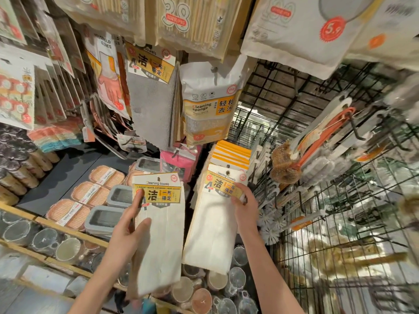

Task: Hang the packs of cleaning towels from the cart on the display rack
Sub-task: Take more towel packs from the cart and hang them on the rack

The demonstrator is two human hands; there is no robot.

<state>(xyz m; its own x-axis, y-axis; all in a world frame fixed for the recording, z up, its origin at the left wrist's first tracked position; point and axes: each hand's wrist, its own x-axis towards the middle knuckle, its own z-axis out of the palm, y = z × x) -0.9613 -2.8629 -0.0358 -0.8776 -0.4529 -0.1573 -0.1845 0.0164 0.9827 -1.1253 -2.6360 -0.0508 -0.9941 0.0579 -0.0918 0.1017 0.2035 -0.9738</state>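
Here left hand (127, 234) grips towel pack (158, 234) upright.

Both forearms bare to the frame edge, left hand (127, 234) and right hand (246, 209) ungloved

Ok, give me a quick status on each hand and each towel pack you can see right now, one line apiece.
left hand: grips a loose white towel pack, off the rack.
held towel pack: upright, unhung, hanging hole free.
right hand: pinches the label of the front hung pack.
front hung towel pack: on its hook, at the front of a row.
grey towel pack: hung higher up.
cleaning sponge pack: hung beside it.
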